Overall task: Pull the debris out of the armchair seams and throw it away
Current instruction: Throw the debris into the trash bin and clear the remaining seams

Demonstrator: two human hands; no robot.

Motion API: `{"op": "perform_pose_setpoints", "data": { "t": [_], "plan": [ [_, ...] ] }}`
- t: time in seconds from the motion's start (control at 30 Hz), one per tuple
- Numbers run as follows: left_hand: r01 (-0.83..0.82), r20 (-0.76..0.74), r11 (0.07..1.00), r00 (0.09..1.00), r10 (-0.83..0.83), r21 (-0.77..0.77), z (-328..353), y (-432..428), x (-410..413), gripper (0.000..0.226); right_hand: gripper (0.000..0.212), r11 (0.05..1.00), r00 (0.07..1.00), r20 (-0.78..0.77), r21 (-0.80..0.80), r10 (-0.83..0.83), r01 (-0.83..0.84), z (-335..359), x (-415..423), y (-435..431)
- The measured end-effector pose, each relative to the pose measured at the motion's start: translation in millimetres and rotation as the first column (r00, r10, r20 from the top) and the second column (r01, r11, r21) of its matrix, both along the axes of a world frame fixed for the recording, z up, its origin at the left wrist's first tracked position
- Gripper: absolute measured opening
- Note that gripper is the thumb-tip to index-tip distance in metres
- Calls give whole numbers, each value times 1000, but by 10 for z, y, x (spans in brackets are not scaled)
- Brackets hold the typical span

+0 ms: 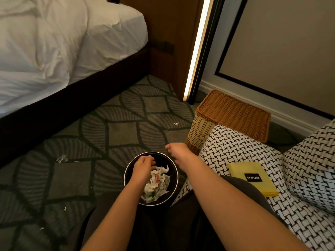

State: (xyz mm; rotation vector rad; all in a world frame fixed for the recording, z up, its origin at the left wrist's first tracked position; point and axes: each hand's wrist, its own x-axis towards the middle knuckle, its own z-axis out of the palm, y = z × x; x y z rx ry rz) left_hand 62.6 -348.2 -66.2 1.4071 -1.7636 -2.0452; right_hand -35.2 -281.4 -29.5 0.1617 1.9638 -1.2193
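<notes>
Reference state: both hands are apart, each with its own position relative to the bin (172,167).

1. The left hand (143,166) sits over the open mouth of the bin, fingers curled downward beside the heap of pale shredded debris (155,185) inside; we cannot tell whether it pinches a scrap or holds nothing.
2. The right hand (178,151) reaches just past the far right rim of the bin; its fingers are foreshortened and mostly hidden behind the back of the hand, so we cannot tell how they stand.
3. The armchair (235,145) lies to our right and slightly ahead of both hands; its near corner is just beside the bin; a yellow booklet (253,178) rests on the seat.
4. The visible seam (283,158), where the seat meets the upright upholstery, runs roughly from near to far; no debris shows in it from this view.

Governing relation: the seam is on the far right, well apart from the left hand and nearer the right hand; we judge that the right hand makes the next reach, travelling rightward and entering the seam along its length; the bin is close enough for a short return.

Note: loose scraps (176,123) lie on the carpet (108,134) beyond the bin.
</notes>
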Motion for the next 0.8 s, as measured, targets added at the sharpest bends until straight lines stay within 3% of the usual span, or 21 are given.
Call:
{"op": "perform_pose_setpoints", "data": {
  "t": [0.13,0.33,0.57,0.8],
  "plan": [
    [88,-69,996,994,-89,-25,331,160,94,17,28,996,996,-85,-89,21,-28,355,41,214],
    [310,-152,936,930,-335,-169,1028,543,85,24,20,982,976,-207,-158,71,-105,803,50,903],
    [584,-160,750,745,-647,-312,1560,1264,1,23,17,971,971,-205,-227,-120,72,1039,57,2168],
    [695,-195,650,623,-758,-307,1706,2034,-73,22,22,944,947,-191,-259,-258,204,1037,244,3234]
  ]
}}
